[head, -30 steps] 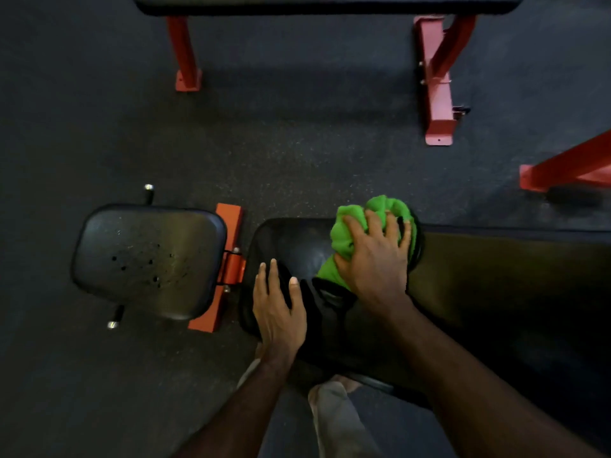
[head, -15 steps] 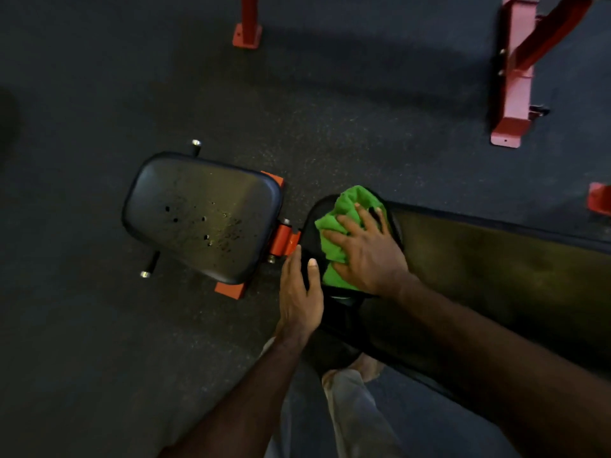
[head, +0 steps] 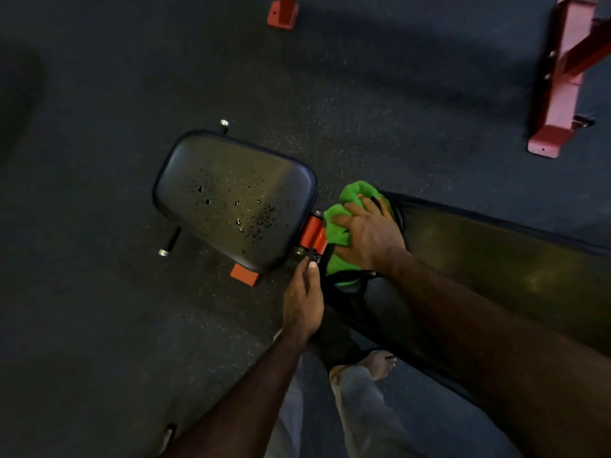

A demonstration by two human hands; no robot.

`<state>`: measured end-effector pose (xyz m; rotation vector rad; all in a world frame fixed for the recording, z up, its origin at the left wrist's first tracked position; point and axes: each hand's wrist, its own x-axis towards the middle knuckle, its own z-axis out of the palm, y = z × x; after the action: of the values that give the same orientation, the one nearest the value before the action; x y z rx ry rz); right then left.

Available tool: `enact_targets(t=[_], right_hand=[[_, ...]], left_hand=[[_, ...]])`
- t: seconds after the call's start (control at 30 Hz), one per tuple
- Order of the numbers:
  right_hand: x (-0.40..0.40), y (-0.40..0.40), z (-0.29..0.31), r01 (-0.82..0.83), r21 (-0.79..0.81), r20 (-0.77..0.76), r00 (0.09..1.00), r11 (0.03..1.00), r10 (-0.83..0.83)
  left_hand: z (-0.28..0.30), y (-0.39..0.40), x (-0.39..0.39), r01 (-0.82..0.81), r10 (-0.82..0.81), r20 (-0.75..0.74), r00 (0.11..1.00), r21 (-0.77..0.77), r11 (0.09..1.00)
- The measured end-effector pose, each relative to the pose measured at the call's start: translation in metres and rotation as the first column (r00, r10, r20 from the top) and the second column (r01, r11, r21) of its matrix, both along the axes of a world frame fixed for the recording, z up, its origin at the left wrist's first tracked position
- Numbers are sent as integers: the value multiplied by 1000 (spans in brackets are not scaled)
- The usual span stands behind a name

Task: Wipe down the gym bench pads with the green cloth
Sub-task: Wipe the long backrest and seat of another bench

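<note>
Green cloth (head: 340,226): bunched on the end of the long back pad (head: 496,259), at the edge nearest the seat pad (head: 236,200).
Right hand (head: 370,233): pressed flat on the cloth, fingers spread, tips curling over its folds.
Left hand (head: 302,302): just beside the back pad's near corner, fingers together and straight, touching the pad edge.
Orange hinge bracket (head: 312,234): between the two pads, touching the cloth.
Risk: cloth likely to snag on the bracket or slip into the gap.
Seat pad: pitted, torn vinyl; could catch fibres.
</note>
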<state>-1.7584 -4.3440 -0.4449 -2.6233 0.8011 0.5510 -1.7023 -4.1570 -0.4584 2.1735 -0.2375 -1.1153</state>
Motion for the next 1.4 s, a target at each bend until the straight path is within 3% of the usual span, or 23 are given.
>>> enact_targets(t=[0.1, 0.23, 0.33, 0.43, 0.5, 0.6, 0.8, 0.9, 1.03, 1.1, 1.27, 1.4], right_hand=[[21, 20, -6, 159, -47, -49, 986, 986, -161], [9, 90, -4, -124, 125, -131, 981, 984, 141], [-5, 111, -5, -210, 222, -79, 970, 952, 232], [2, 79, -8, -172, 98, -26, 984, 980, 175], [8, 46, -10, -20, -25, 2, 1000, 1000, 20], [6, 40, 0, 134, 6, -6, 991, 991, -134], [-33, 98, 12, -25, 145, -11, 1000, 989, 27], [-28, 78, 18, 30, 138, 11, 999, 990, -32], [-30, 52, 20, 257, 42, 72, 963, 965, -260], [-34, 50, 18, 253, 9, 56, 966, 968, -253], [-39, 54, 8, 195, -87, 95, 978, 977, -187], [-38, 60, 3, 226, -125, 139, 968, 966, -208]], left_hand=[[-6, 8, 6, -21, 20, -64, 998, -21, 1000], [-9, 11, 21, -93, 93, -42, 995, 8, 996], [-6, 9, 29, -74, 75, -47, 996, 6, 997], [-8, 3, 32, -26, 25, -42, 999, -12, 1000], [-11, -5, 31, -24, 22, -32, 999, -35, 999], [-14, -9, 27, -32, 30, -55, 998, -29, 999], [-12, -19, 11, 26, -25, -38, 999, 10, 1000], [-9, -28, 9, 92, -92, 28, 995, -14, 996], [5, -55, 17, 193, -175, 120, 977, -158, 968], [9, -64, 33, 278, -242, 200, 949, -179, 944], [7, -68, 117, 445, -346, 493, 798, -95, 890], [0, -65, 210, 445, -383, 614, 691, 57, 894]])
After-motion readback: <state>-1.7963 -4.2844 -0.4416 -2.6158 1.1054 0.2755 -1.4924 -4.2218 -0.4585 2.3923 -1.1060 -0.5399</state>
